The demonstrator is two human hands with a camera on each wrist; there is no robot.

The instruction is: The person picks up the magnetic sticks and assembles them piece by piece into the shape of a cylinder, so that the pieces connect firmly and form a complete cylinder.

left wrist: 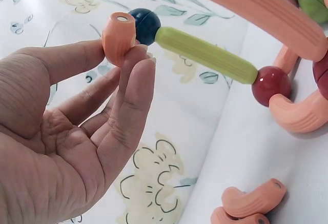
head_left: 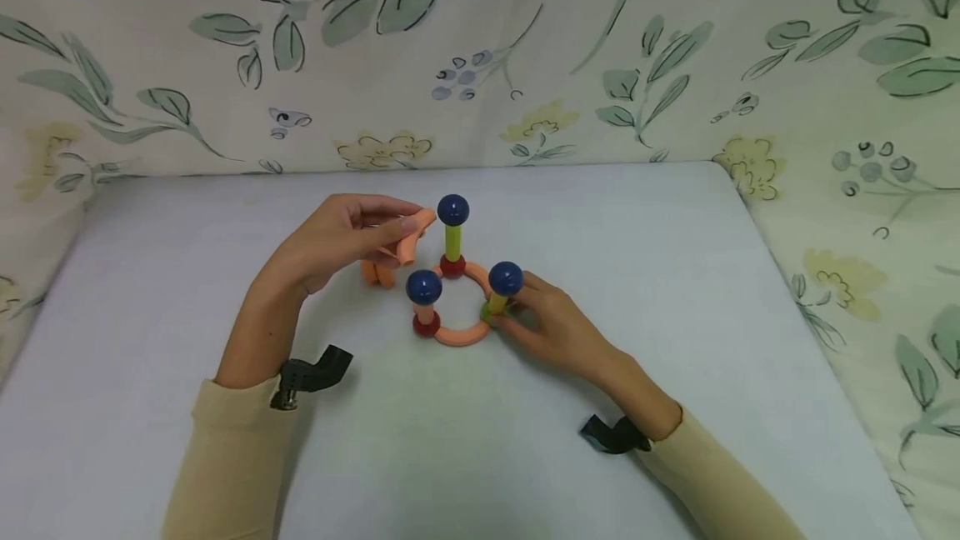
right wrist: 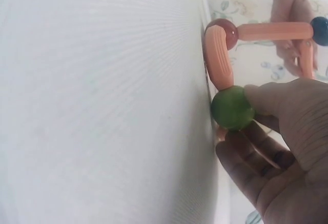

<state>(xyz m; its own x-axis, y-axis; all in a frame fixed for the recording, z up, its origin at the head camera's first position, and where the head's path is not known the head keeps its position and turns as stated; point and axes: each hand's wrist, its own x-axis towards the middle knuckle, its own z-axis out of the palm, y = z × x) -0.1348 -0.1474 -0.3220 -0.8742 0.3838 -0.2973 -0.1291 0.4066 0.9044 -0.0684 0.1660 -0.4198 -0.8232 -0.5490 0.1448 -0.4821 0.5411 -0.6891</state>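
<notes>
A toy frame of balls and rods stands on the table: curved orange rods [head_left: 462, 337] form a ring with red balls [head_left: 427, 324] and a green ball [right wrist: 233, 107]. Three uprights, green [head_left: 453, 243], orange [head_left: 424, 312] and yellow [head_left: 498, 303], each carry a blue ball [head_left: 453, 210]. My left hand [head_left: 337, 236] pinches a loose orange rod [head_left: 408, 247] between thumb and fingers, close to the blue ball on the green upright. With thumb and fingers, my right hand [head_left: 562, 327] holds the green ball at the foot of the yellow upright.
Several spare curved orange rods [left wrist: 253, 201] lie on the white table [head_left: 465, 448], beneath my left hand. Floral cloth [head_left: 480, 48] hangs behind the table and along its right side. Black straps [head_left: 315, 373] sit at both wrists.
</notes>
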